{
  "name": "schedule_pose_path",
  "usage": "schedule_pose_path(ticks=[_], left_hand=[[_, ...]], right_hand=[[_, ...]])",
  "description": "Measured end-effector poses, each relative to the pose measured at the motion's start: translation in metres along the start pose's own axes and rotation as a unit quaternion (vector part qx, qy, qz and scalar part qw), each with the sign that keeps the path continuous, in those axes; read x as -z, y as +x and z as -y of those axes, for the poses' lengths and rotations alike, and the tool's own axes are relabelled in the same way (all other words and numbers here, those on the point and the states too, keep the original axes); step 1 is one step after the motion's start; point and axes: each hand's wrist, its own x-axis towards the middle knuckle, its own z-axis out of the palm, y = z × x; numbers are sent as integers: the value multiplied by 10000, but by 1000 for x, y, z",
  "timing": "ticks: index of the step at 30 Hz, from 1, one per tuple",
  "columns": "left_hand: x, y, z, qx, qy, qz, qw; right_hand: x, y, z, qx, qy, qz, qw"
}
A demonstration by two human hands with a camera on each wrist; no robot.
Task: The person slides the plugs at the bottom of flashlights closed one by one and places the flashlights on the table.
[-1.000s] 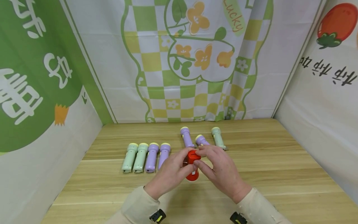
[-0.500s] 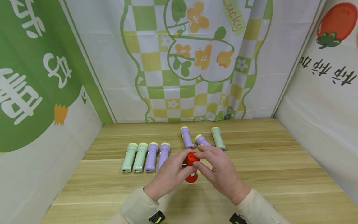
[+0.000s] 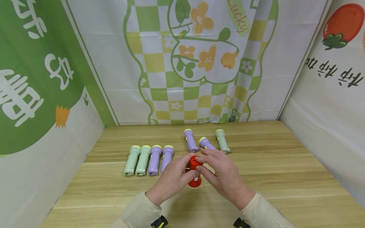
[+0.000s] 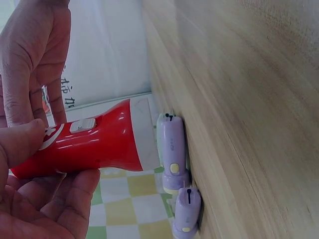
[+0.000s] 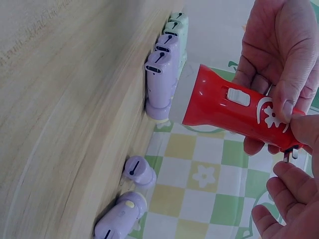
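A red flashlight [image 3: 195,181] with a white lens rim [image 4: 145,133] is held above the table, lens end down and tail up. My left hand [image 3: 171,177] grips its body, the thumb lying along the flower print. At the tail, my right hand [image 3: 223,175] has its thumb and a fingertip on the end, pinching it. Metal plug prongs [image 5: 291,155] stick out of the tail beside the right fingers. The slide switch [image 4: 82,125] shows on the body in both wrist views.
Left of the hands, green flashlights [image 3: 132,161] and purple flashlights [image 3: 155,161] lie in a row. Beyond the hands are two purple flashlights [image 3: 190,141] and a green flashlight [image 3: 222,141]. A printed curtain [image 3: 188,95] hangs behind the wooden table [image 3: 273,158].
The red flashlight has shifted slightly toward me, with both hands staying on it. The other flashlights have not moved.
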Motion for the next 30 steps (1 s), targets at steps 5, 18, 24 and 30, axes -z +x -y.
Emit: schedule_pose_path(ticks=[5,18,24,30], left_hand=[[0,-1,1,-42,2,29,10000],[1,-5,2,-35,-28,45,10000],[1,-5,2,-19,22,66,10000],[2,-5,2,11,6,136,9999]], right_hand=[[0,0,1,60,-6,54,10000],[0,1,2,269,-3,225,9994],[0,1,2,268,-3,249,9993],[-1,1,1,264,-33,265,9993]])
